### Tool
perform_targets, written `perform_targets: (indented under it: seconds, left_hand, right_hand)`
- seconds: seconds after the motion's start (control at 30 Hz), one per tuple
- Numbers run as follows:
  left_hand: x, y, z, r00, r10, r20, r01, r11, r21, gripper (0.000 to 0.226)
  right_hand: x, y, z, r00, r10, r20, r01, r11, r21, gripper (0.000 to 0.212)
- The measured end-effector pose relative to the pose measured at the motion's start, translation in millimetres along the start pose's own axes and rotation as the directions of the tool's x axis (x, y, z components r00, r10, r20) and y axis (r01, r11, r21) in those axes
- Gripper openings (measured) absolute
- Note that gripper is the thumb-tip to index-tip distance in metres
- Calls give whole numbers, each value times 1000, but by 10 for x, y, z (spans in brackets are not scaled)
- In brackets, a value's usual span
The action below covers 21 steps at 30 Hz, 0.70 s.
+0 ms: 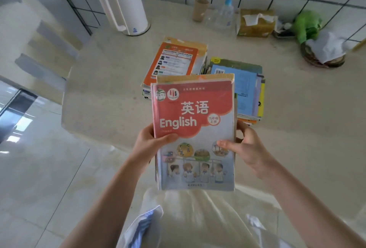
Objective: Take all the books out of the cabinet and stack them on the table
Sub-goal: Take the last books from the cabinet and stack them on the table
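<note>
Books held over the bench edge, two stacks ahead.

I see the red-and-pale-blue "English" textbook [195, 135], topmost of a small held bundle, gripped by my left hand [151, 141] on its left edge and my right hand [242, 146] on its right, thumbs curled over the cover. Its long axis points away from me toward the beige stone bench [111, 89]. Straight beyond lie the orange-covered book stack [174, 62] and, nearer my right hand, the blue-covered book stack [247, 89]; I judge that the closer landing spot.

Lower book [178, 78] mostly hidden; both stacks [249, 89] partly covered.
</note>
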State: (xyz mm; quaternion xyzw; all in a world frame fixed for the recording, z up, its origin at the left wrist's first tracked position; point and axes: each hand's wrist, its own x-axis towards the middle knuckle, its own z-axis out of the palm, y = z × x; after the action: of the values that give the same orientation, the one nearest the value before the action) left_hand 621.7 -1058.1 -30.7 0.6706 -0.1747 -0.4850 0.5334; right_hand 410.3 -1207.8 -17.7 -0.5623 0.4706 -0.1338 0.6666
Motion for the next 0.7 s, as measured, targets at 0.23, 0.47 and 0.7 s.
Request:
perform_targets:
  seconds: [0.23, 0.47, 0.7]
  left_hand:
    - [360, 85, -34, 994, 105, 20, -106, 990, 88, 57]
    - [558, 36, -137, 980, 193, 48, -198, 920, 338, 55]
    - [638, -350, -187, 980, 160, 121, -188, 941, 281, 53]
  right_hand:
    - [337, 11, -52, 987, -163, -5, 161, 980, -115, 68]
    - [437, 224, -25, 962, -251, -107, 216, 941, -261, 76]
    - [299, 424, -51, 979, -187, -84, 171, 970, -173, 77]
